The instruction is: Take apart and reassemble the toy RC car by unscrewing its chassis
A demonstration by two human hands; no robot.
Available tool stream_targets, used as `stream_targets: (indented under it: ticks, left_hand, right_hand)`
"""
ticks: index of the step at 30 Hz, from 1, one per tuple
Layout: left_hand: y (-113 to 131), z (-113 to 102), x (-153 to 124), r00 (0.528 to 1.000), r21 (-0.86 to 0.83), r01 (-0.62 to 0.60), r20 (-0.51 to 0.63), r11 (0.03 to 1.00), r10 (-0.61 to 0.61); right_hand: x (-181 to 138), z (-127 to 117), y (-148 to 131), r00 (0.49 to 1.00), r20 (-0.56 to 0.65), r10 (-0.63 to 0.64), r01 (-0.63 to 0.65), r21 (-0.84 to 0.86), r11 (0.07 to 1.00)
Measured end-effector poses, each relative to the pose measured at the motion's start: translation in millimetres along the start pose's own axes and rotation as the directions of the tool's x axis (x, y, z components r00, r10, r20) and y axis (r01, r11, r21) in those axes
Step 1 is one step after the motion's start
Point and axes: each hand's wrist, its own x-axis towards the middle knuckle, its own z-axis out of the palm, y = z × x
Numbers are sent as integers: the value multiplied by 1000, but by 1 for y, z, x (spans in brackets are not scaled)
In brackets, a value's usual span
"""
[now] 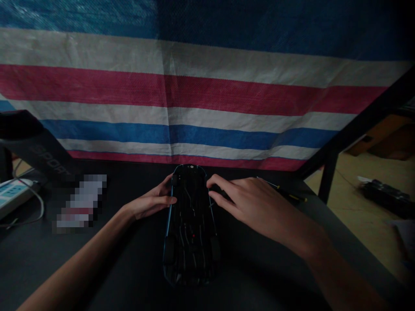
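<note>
A dark toy car [191, 216] with blue edges lies upside down on the black table, its black underside and wheels facing up. A small red spot shows on the underside. My left hand [152, 201] holds the car's left side near the far wheel, thumb on the edge and the other fingers partly hidden behind it. My right hand [240, 194] has its curled thumb and forefinger at the car's right edge, near the far end. Its other fingers are folded under and poorly seen in the dim light.
To the right lies a thin dark tool with yellow parts [293, 196], partly behind my right hand. A white power strip [14, 196] with a cable and a blurred-out flat item [82, 201] are at left. Striped sheeting [194, 95] hangs behind the black table [126, 263].
</note>
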Motion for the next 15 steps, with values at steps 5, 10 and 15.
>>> stream_targets:
  ticks: [5, 10, 15]
  left_hand:
    - [3, 2, 1, 999, 11, 4, 35, 1000, -4]
    - [5, 2, 2, 998, 38, -18, 57, 999, 16]
    - [5, 3, 2, 999, 64, -22, 35, 998, 20]
  right_hand:
    - [2, 0, -2, 999, -23, 31, -30, 25, 999]
    - [-1, 1, 2, 998, -42, -37, 39, 58, 998]
    - [1, 4, 7, 997, -68, 37, -39, -31, 999]
